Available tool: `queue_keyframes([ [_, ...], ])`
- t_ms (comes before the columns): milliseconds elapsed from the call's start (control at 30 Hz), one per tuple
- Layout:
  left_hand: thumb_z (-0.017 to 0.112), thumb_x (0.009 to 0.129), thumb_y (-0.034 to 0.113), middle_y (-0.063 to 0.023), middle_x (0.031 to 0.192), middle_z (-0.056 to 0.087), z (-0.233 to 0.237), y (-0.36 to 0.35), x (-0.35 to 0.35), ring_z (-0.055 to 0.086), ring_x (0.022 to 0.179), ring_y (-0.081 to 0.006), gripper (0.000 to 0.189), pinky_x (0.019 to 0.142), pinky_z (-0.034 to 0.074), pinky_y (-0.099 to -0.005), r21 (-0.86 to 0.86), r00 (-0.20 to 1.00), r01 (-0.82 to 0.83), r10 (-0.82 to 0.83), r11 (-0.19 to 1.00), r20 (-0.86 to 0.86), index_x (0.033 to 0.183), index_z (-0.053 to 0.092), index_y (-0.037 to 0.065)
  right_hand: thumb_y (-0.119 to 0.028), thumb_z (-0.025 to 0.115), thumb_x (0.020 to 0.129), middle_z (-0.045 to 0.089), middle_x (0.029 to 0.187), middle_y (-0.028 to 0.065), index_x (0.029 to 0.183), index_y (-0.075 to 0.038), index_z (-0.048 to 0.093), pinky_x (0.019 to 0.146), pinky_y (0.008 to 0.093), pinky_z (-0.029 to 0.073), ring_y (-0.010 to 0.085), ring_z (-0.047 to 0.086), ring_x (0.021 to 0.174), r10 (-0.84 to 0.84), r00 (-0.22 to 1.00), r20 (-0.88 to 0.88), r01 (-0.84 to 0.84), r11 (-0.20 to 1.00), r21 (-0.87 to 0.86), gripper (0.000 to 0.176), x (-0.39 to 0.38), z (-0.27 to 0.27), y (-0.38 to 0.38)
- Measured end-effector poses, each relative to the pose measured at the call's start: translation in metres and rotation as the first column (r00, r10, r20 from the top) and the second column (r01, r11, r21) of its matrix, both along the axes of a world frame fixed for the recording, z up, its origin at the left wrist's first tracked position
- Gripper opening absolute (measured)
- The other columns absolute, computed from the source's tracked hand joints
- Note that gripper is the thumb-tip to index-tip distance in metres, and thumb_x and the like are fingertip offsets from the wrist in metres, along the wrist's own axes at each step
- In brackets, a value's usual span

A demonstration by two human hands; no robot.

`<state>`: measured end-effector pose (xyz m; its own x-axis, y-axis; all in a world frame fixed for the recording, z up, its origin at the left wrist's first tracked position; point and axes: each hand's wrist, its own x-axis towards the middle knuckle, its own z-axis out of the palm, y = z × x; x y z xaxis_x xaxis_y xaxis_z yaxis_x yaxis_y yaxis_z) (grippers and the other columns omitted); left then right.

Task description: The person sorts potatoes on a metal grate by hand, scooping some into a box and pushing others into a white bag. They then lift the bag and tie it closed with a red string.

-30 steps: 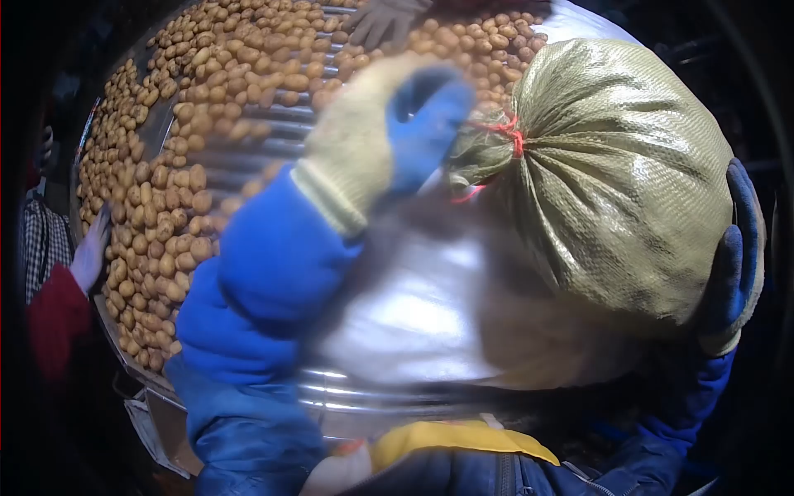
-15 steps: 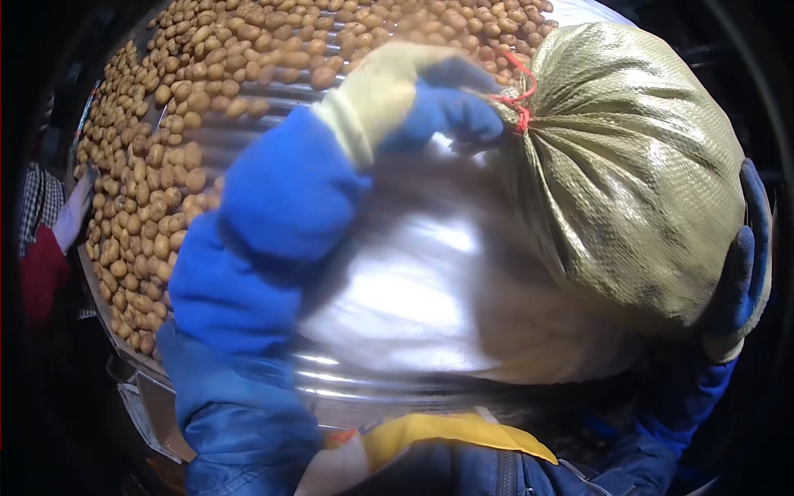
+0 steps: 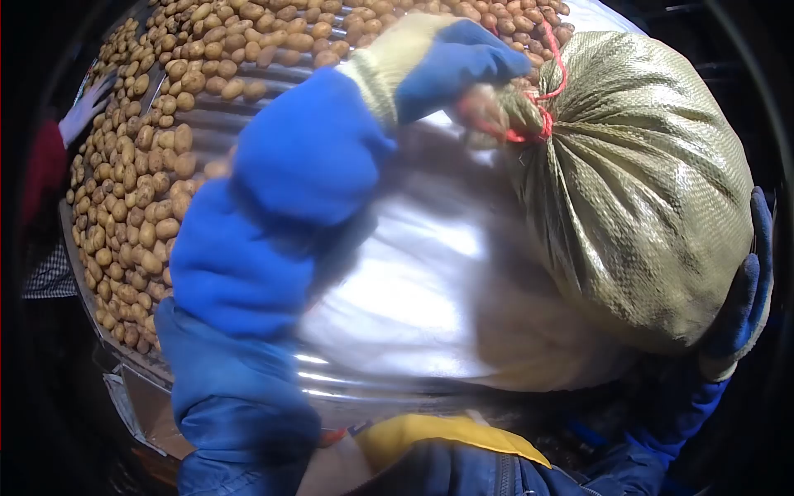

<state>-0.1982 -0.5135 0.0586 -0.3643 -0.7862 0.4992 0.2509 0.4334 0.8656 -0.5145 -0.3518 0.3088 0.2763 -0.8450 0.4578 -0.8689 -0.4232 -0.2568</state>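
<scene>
A full olive-green woven sack [image 3: 637, 182] lies on a shiny metal sorting table [image 3: 397, 306]. Red string [image 3: 542, 91] ties its neck. My left hand [image 3: 451, 62], in a blue and cream glove, grips the gathered neck of the sack just left of the string. My right hand [image 3: 744, 289], in a blue glove, presses against the sack's lower right side and holds it from behind. Many small brown potatoes [image 3: 157, 157] cover the table's left and far parts.
Another person's gloved hand [image 3: 87, 103] and red sleeve [image 3: 45, 165] reach in at the table's left edge. The table's near rim [image 3: 347, 384] runs just in front of my yellow-trimmed blue jacket [image 3: 447, 438]. Darkness surrounds the table.
My left hand has moved up and right onto the sack's neck and closed on it. The sack has shifted slightly up and right. The other person's hand has moved farther up the left edge.
</scene>
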Motion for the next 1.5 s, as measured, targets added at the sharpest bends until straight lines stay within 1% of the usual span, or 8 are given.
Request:
queue_keyframes([
  [200,0.053,0.109,0.025,-0.0149,0.120,0.073,0.025,0.027,0.033,0.071,0.105,-0.0212,0.039,0.088,0.059,-0.0320,0.461,0.948,0.064,0.090,0.885,-0.305,0.126,0.066,-0.007,-0.029,0.042,0.109,0.050,0.155,0.0234,0.148,0.010,0.050,0.124,0.0465,0.031,0.0343,0.045,0.147,-0.005,1.000,-0.024,0.004,1.000,-0.011,0.055,0.002,-0.001,0.001],
  [333,0.067,0.104,0.019,0.0002,0.098,0.068,0.049,0.045,0.039,0.060,0.089,-0.0073,0.025,0.079,0.050,-0.0232,0.332,0.867,-0.472,0.498,0.817,0.008,0.119,0.069,-0.001,-0.029,0.043,0.109,0.050,0.155,0.0234,0.148,0.010,0.050,0.124,0.0464,0.031,0.0343,0.045,0.147,-0.004,0.999,-0.049,0.002,1.000,-0.025,0.055,0.004,0.000,0.001],
  [433,0.063,0.106,0.030,-0.0136,0.107,0.075,0.047,0.071,0.036,0.072,0.094,-0.0165,0.039,0.079,0.059,-0.0305,0.066,0.662,-0.746,0.749,0.662,-0.037,0.118,0.069,-0.006,-0.029,0.043,0.109,0.050,0.155,0.0233,0.148,0.010,0.050,0.124,0.0463,0.031,0.0343,0.045,0.147,-0.004,0.998,-0.066,0.002,1.000,-0.029,0.055,0.005,0.001,0.002],
  [667,0.069,0.100,0.046,-0.0036,0.079,0.068,0.047,0.120,0.009,0.062,0.061,-0.0098,0.043,0.053,0.049,-0.0263,0.501,0.956,-0.234,0.103,0.833,0.275,0.105,0.073,0.004,-0.028,0.043,0.109,0.050,0.155,0.0232,0.148,0.009,0.050,0.124,0.0462,0.031,0.0342,0.045,0.146,-0.007,0.995,-0.103,0.002,0.999,-0.044,0.055,0.007,0.002,0.001],
  [733,0.064,0.100,0.056,-0.0088,0.095,0.070,0.053,0.121,-0.004,0.065,0.067,-0.0129,0.057,0.056,0.053,-0.0273,0.882,0.974,0.216,-0.028,0.420,-0.225,0.127,0.070,0.006,-0.028,0.043,0.109,0.051,0.155,0.0232,0.148,0.009,0.051,0.124,0.0461,0.031,0.0342,0.045,0.146,-0.013,0.992,-0.124,0.006,0.998,-0.056,0.054,0.008,0.002,0.003],
  [867,0.062,0.101,0.056,-0.0136,0.115,0.069,0.066,0.106,-0.013,0.065,0.072,-0.0155,0.069,0.059,0.058,-0.0308,0.858,0.972,0.233,-0.092,0.457,-0.215,0.150,0.055,0.008,-0.028,0.044,0.109,0.051,0.154,0.0230,0.147,0.009,0.051,0.124,0.0460,0.031,0.0341,0.045,0.146,-0.007,0.984,-0.176,-0.003,0.998,-0.057,0.054,0.006,0.004,0.003],
  [1267,0.069,0.092,0.004,-0.0029,0.078,0.067,0.053,0.137,-0.031,0.060,0.065,-0.0150,0.003,0.057,0.049,-0.0320,0.740,0.922,0.156,0.172,0.654,-0.346,0.092,0.072,0.005,-0.028,0.052,0.107,0.061,0.145,0.0209,0.139,0.006,0.061,0.119,0.0450,0.036,0.0335,0.054,0.138,-0.006,0.907,-0.420,-0.060,0.988,-0.142,0.048,0.004,0.017,0.001],
  [1500,0.074,0.084,0.011,-0.0148,0.083,0.066,0.033,0.132,-0.024,0.066,0.073,-0.0305,0.014,0.066,0.053,-0.0394,-0.106,0.903,-0.393,0.405,0.913,0.143,0.096,0.071,0.004,-0.026,0.051,0.106,0.060,0.146,0.0194,0.140,0.004,0.061,0.120,0.0425,0.034,0.0317,0.052,0.140,-0.082,0.854,-0.514,-0.010,0.985,-0.174,0.047,0.006,0.020,0.005],
])
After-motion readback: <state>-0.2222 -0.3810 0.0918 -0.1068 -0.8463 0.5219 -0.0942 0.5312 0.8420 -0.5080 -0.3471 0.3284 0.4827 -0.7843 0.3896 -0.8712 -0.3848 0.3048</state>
